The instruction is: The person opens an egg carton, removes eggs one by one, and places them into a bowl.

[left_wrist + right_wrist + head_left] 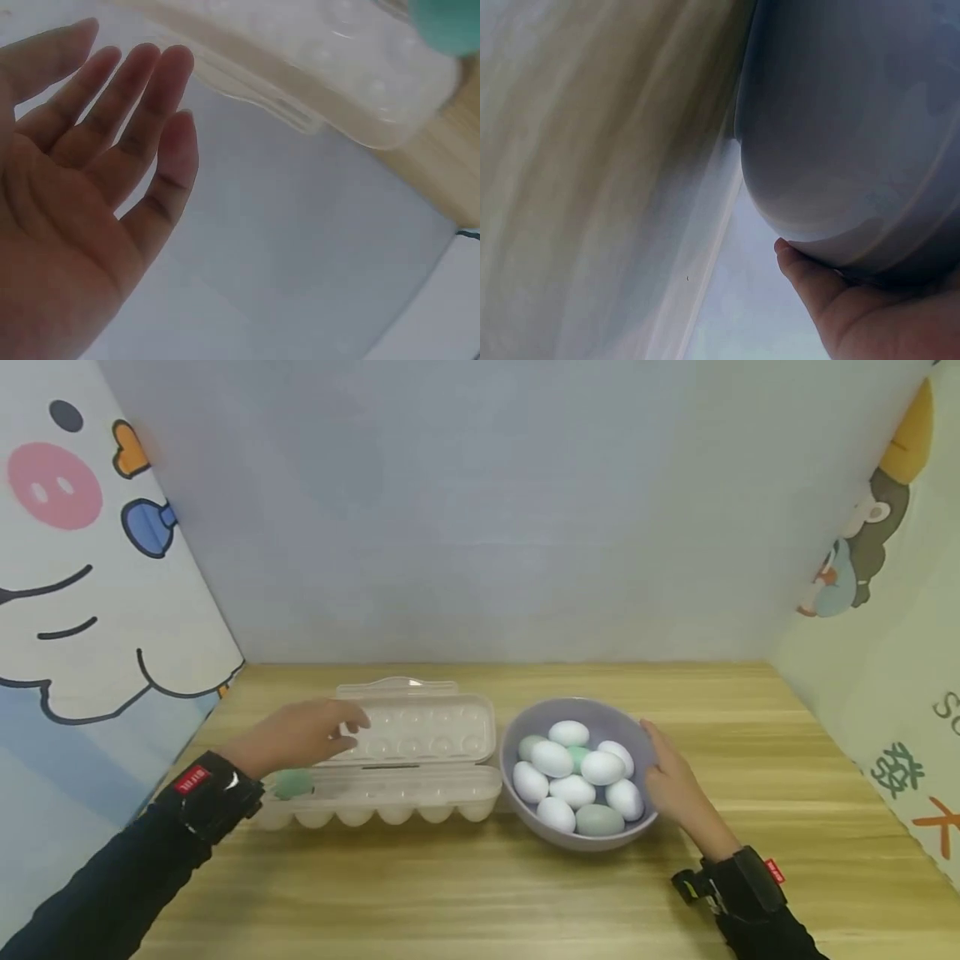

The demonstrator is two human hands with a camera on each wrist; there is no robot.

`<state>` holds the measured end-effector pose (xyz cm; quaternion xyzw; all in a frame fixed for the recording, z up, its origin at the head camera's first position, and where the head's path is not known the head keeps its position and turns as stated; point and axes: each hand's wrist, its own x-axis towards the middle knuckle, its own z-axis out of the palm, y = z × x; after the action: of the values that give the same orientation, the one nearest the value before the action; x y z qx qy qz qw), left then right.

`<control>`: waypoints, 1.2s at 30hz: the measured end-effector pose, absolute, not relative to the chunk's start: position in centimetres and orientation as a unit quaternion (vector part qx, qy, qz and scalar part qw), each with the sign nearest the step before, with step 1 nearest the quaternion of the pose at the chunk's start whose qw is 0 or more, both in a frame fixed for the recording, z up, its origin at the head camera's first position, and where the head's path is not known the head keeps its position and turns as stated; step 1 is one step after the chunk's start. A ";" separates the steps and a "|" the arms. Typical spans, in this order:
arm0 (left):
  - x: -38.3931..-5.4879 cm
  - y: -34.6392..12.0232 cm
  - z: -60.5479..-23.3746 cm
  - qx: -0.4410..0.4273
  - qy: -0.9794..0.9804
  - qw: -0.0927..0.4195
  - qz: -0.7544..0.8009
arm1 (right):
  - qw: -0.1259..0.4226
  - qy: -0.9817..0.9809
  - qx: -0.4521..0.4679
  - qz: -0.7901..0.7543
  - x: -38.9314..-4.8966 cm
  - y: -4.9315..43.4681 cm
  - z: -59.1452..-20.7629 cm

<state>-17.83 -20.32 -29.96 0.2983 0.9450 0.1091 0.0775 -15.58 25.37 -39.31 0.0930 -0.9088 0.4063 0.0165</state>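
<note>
My left hand (311,731) hovers over the left part of a clear plastic egg carton (420,789). Its fingers are loosely bent and hold nothing, as the left wrist view shows. The carton's lid (431,727) lies folded back. A green egg (292,783) sits in the carton's left end, just below that hand. My right hand (672,783) grips the right side of a grey-purple bowl (534,723). In the right wrist view a finger (806,276) lies against the bowl's outer wall. White eggs (573,792), several in number, and a few greenish ones fill the bowl.
The wooden table (450,893) stretches in front of the carton and bowl. A plain grey wall (495,527) stands behind. Panels with cartoon prints flank the table: a white one (172,635) at left, a pale green one (847,693) at right.
</note>
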 end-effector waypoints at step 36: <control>-18.7 -24.5 -32.9 0.248 0.947 0.033 0.199 | 0.029 -0.906 0.102 0.410 -15.5 25.4 -39.3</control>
<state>-18.72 -24.49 -32.90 0.2483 0.9474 0.1990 0.0330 -15.54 25.43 -39.30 0.1017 -0.9057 0.4105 0.0292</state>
